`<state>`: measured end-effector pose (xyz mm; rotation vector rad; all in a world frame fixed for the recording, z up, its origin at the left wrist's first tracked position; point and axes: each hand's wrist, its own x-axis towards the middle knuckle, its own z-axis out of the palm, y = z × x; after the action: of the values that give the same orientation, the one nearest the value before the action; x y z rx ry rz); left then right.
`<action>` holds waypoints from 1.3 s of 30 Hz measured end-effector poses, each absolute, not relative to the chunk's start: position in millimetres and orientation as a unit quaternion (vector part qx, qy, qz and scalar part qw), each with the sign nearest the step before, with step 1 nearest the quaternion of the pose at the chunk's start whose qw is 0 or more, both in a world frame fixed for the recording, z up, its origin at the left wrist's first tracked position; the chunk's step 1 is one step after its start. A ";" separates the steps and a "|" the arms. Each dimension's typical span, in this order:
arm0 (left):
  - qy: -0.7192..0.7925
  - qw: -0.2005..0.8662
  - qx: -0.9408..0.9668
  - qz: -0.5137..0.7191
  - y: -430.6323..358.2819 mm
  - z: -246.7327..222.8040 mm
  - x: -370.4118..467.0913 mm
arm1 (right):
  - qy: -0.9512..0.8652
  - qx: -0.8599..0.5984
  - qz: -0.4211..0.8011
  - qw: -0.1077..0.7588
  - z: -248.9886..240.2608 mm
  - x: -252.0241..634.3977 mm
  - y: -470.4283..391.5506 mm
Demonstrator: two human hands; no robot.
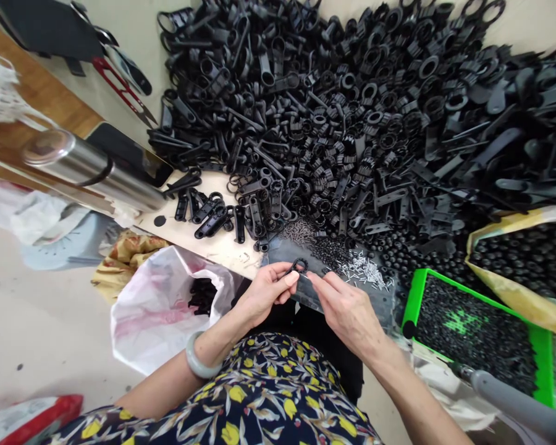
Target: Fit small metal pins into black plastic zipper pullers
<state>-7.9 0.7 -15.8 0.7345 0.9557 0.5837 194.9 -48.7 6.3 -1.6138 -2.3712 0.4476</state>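
Near the table's front edge, my left hand (271, 287) pinches a black plastic part (298, 266) with a ring-shaped end. Just to its right is my right hand (345, 303), thumb and fingers pressed together at the ring's edge; whatever they hold is too small to name. Behind my hands lie small silver pins (364, 269) and tiny dark pieces (299, 232) on a grey board. A huge heap of black plastic parts (315, 123) covers the table beyond, with several assembled-looking black pieces (210, 216) at its left front.
A steel flask (90, 167), a dark phone (130, 151) and red-handled scissors (123, 89) are on the left. An open white bag (152, 309) stands below the table edge. On the right are a green tray (544, 364) of black bits and a yellow-edged sack (514, 290) of round black pieces.
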 end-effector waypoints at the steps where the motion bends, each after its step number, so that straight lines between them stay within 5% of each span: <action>1: 0.443 0.784 0.341 0.271 1.0 -15.6 -7.7 | -0.811 -0.552 0.156 0.116 6.0 194.0 -48.5; 39: 0.466 0.772 0.325 0.284 0.2 -14.7 -4.4 | -0.829 -0.546 0.087 0.088 0.5 188.6 -46.9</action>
<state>-4.4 0.2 -14.7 0.7053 1.0103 0.6163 188.6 -46.9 0.5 -1.6253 -2.4679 0.2583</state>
